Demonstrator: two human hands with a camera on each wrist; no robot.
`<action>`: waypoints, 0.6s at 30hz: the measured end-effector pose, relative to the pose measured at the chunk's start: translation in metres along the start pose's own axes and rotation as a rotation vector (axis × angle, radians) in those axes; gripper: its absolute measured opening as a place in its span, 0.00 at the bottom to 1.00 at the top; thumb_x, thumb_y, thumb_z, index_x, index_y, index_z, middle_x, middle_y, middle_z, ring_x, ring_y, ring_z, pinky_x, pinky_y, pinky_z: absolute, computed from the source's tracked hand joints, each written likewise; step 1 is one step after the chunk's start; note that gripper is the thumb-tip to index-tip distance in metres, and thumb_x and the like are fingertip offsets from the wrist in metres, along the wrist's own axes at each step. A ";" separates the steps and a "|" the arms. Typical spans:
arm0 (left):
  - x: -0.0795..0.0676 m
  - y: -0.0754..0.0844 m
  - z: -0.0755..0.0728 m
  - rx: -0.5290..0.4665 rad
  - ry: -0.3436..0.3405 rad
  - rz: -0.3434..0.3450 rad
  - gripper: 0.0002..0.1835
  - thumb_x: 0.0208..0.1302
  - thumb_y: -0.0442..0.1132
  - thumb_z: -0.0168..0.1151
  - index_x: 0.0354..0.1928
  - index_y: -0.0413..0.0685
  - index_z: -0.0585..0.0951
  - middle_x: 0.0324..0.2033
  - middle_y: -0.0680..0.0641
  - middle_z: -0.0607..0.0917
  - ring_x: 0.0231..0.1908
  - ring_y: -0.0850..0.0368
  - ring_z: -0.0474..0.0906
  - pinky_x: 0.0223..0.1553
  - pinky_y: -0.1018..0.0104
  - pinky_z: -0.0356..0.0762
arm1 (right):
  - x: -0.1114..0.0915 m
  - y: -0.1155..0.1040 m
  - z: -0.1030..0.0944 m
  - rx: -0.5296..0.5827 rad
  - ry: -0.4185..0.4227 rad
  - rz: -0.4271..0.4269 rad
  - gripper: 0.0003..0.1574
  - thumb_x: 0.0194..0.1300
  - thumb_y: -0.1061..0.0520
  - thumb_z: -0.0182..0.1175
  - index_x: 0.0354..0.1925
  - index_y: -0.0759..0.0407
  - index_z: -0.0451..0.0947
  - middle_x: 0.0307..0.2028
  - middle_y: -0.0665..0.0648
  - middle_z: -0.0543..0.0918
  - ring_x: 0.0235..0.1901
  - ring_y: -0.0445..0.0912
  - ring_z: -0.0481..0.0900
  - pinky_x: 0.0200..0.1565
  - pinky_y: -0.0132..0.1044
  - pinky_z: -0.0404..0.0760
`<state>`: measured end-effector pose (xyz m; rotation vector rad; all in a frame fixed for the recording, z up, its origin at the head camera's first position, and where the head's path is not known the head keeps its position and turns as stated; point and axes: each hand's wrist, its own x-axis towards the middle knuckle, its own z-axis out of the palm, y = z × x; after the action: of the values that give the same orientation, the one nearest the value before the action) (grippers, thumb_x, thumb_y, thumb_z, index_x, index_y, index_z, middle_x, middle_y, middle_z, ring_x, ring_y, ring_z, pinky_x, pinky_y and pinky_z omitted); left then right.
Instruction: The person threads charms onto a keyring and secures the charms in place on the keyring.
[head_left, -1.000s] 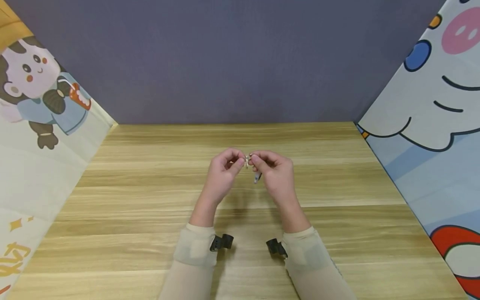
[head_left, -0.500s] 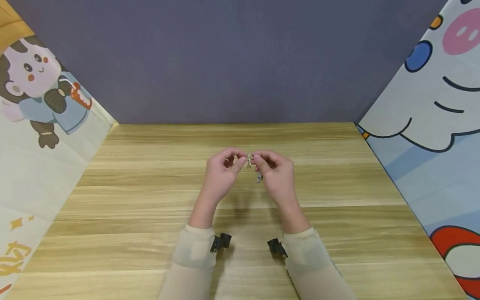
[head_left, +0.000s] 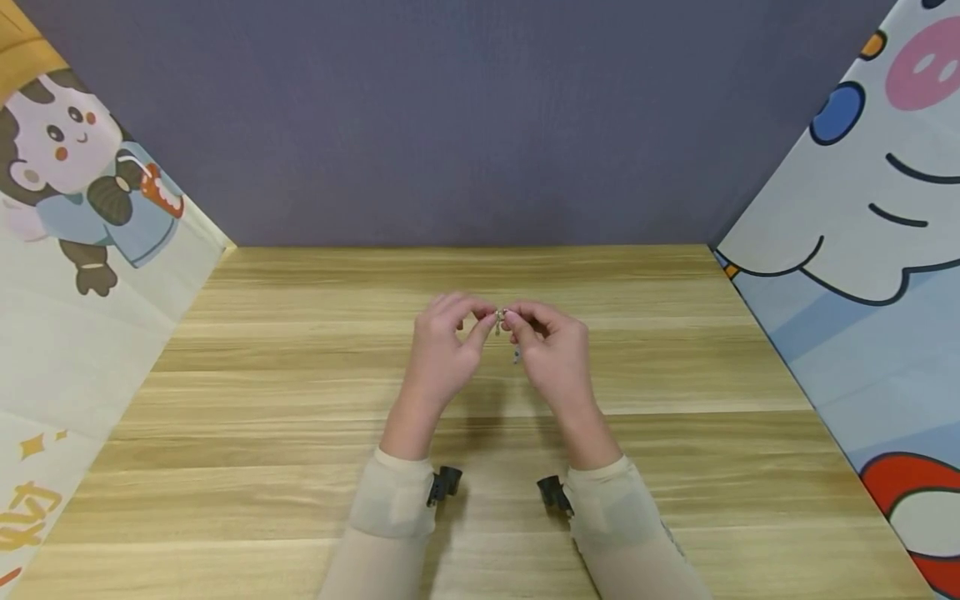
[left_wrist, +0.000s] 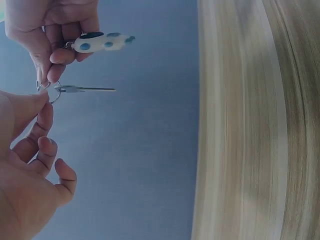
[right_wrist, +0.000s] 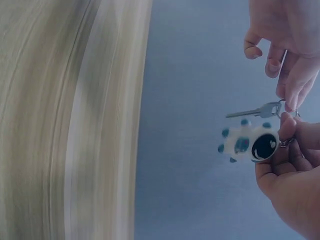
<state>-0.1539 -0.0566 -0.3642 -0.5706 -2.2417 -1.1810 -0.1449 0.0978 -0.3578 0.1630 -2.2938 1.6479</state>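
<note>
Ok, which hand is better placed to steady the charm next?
Probably the right hand: the charm hangs beside its fingers, while the left hand, farther off, pinches the key ring.

Straight ahead, a plain slate-grey wall point(head_left: 480, 125) meets the wood-grain tabletop point(head_left: 247, 400) along one crisp, level edge! Over on the left, a cream printed panel point(head_left: 67, 358) angles in, with a cartoon child point(head_left: 71, 137) holding a red drink point(head_left: 159, 192), golden lettering point(head_left: 32, 518) below. Across to the right, a blue-and-white panel point(head_left: 847, 350) shows a pink snout point(head_left: 926, 62) up top, a bold red curve point(head_left: 911, 468) down low. Soft-edged shadows fall across the streaky grain.
</note>
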 end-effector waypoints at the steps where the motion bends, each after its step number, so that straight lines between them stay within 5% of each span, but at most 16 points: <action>1: 0.000 0.000 0.000 0.009 0.000 0.009 0.03 0.69 0.32 0.71 0.40 0.39 0.89 0.36 0.43 0.91 0.39 0.47 0.82 0.41 0.57 0.77 | 0.000 0.000 0.000 -0.011 -0.002 -0.005 0.07 0.73 0.63 0.67 0.44 0.66 0.90 0.36 0.65 0.92 0.32 0.51 0.86 0.31 0.26 0.82; 11: -0.001 0.000 0.003 0.041 -0.007 0.063 0.03 0.71 0.31 0.69 0.41 0.39 0.89 0.34 0.43 0.90 0.38 0.47 0.84 0.41 0.56 0.79 | -0.001 0.001 -0.002 -0.070 0.000 -0.063 0.07 0.73 0.63 0.67 0.44 0.65 0.90 0.37 0.63 0.92 0.32 0.50 0.86 0.32 0.26 0.82; 18: -0.002 0.002 0.003 -0.001 -0.015 0.007 0.04 0.72 0.32 0.67 0.37 0.39 0.86 0.34 0.43 0.89 0.35 0.50 0.78 0.38 0.62 0.72 | -0.002 0.003 0.000 0.021 0.004 -0.026 0.06 0.72 0.62 0.69 0.43 0.65 0.90 0.37 0.65 0.92 0.30 0.45 0.84 0.32 0.27 0.83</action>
<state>-0.1520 -0.0533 -0.3658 -0.5887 -2.2501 -1.1785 -0.1439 0.0992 -0.3614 0.1935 -2.2626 1.6589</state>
